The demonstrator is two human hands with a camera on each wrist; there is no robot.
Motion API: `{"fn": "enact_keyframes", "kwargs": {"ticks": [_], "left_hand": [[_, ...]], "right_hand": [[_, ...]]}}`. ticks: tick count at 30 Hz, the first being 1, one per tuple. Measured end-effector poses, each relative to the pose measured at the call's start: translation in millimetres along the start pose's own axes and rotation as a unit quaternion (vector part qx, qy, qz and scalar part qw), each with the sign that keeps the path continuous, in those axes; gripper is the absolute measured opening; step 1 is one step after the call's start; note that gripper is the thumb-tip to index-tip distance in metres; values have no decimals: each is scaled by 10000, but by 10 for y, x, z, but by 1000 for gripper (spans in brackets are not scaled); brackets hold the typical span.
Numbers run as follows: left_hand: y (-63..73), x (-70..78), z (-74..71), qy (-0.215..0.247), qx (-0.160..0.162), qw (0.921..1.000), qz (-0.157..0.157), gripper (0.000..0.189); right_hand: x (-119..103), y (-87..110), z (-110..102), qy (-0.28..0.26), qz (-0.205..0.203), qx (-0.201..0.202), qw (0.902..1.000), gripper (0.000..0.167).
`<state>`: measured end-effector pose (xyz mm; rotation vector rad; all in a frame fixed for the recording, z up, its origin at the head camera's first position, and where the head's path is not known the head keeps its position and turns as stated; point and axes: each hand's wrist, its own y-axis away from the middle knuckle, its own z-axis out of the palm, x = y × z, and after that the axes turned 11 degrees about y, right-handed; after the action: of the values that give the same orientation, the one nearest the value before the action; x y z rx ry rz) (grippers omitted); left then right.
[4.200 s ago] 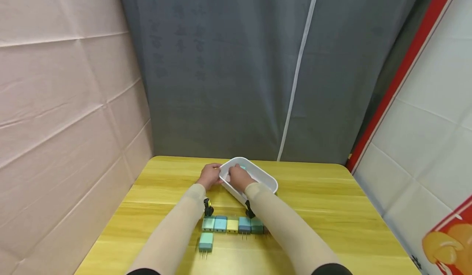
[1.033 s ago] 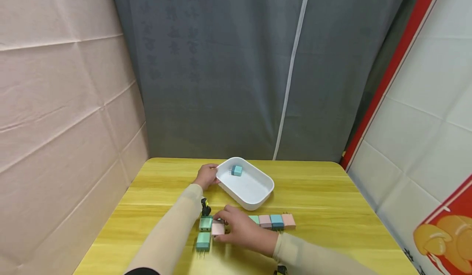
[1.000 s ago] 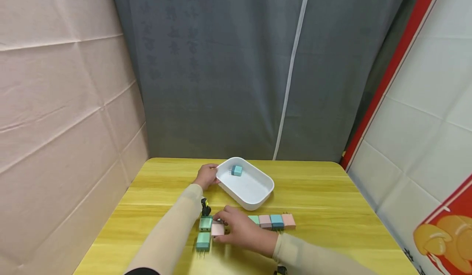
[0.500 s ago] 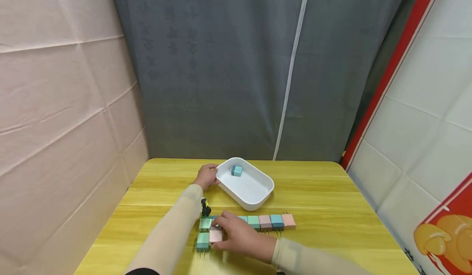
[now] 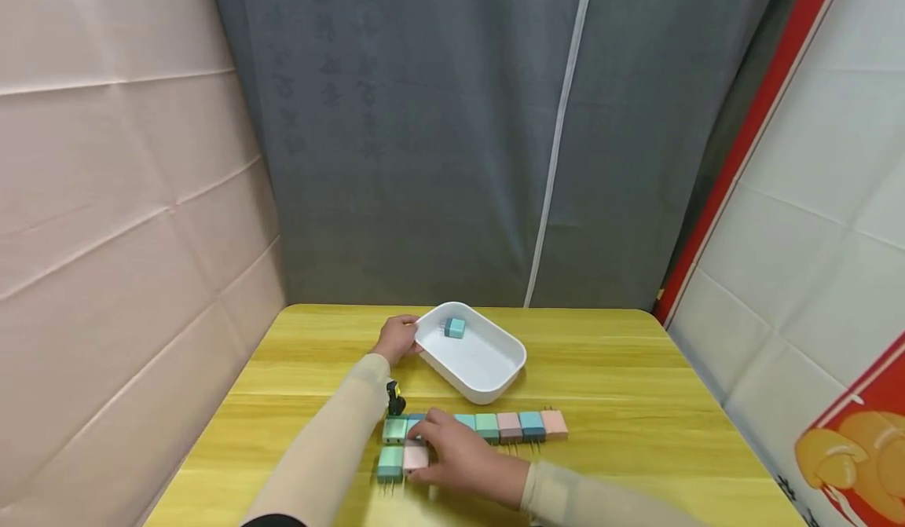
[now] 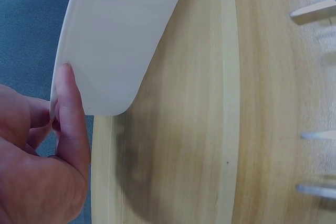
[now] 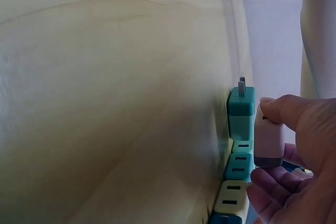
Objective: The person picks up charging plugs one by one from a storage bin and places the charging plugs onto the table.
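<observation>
My left hand [image 5: 396,337] pinches the near-left rim of a white plastic tray [image 5: 488,358]; in the left wrist view its fingers [image 6: 72,124] lie against the tray's outer wall. Inside the tray is one blue wall charger [image 5: 455,327]. My right hand [image 5: 463,458] grips a pale pink wall charger [image 5: 415,456] between thumb and fingers, right beside a green charger [image 5: 390,462] that lies in front of the row. The right wrist view has the pink charger [image 7: 269,137] next to the green one [image 7: 241,113], whose metal prongs stick out.
A row of coloured wall chargers runs left to right across the wooden table [image 5: 601,386], from a light green one [image 5: 394,430] to a pink one [image 5: 555,425]. My right hand hides part of it. A grey curtain [image 5: 424,158] hangs behind the table.
My right hand has come from inside the tray to the row's front. Over the last second it brought the pink charger nearer me, beside the green one. The left hand stayed on the tray.
</observation>
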<state>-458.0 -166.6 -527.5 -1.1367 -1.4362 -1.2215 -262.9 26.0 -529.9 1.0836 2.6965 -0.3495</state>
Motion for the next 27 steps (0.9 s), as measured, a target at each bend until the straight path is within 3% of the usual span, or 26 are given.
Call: {"fn": "enact_keyframes", "kwargs": {"ticks": [8,23,27], "left_hand": [[47,20,14,86,-12,10000,10,37],[3,5,19,54,-17,10000,-36,37],[55,25,23,-56,8,9999,108,37]], "right_hand": [[-22,18,80,139,-33,132,9998,45],[17,51,179,306,-107,169,9993,45],[26,52,204,305,-115,158,9993,45]]}}
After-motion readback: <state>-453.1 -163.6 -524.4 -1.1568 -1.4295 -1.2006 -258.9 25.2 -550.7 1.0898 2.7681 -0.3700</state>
